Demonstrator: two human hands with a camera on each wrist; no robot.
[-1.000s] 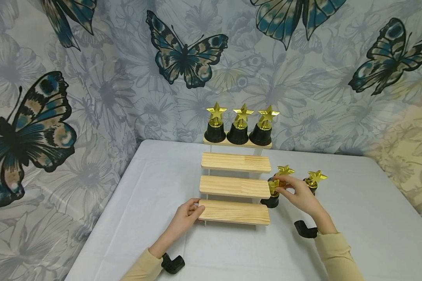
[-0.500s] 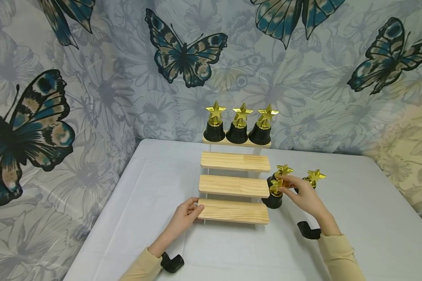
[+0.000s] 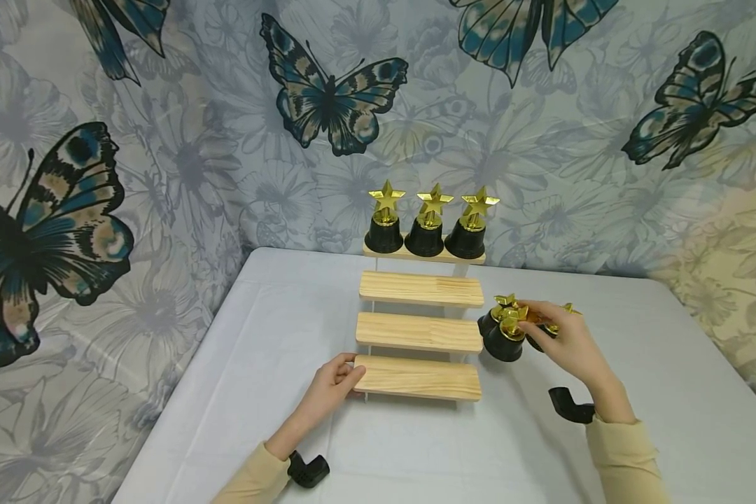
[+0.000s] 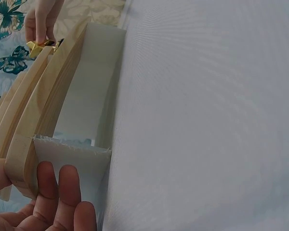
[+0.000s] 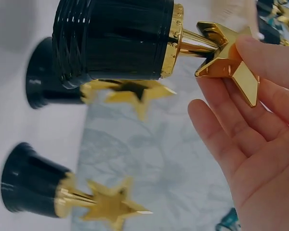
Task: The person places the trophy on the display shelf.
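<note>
My right hand (image 3: 563, 343) pinches the gold star of a small trophy (image 5: 120, 41) with a black base, just right of the wooden tiered stand (image 3: 418, 332). Thumb and fingertips sit on the star in the right wrist view. Behind it are two more star trophies, one (image 5: 36, 185) seen clearly in that view and another (image 5: 41, 77) partly covered by the held one. My left hand (image 3: 327, 385) grips the left end of the stand's lowest shelf (image 4: 48, 96), thumb on top and fingers underneath.
Three matching trophies (image 3: 425, 238) stand in a row on the top shelf. Lower shelves step down toward me on translucent side supports (image 4: 74, 159). A white cloth (image 3: 227, 364) covers the table, with butterfly-patterned fabric (image 3: 327, 210) behind it.
The right hand has carried the trophy rightward and a little toward the back, away from the stand's edge. The left hand keeps its place on the lowest shelf.
</note>
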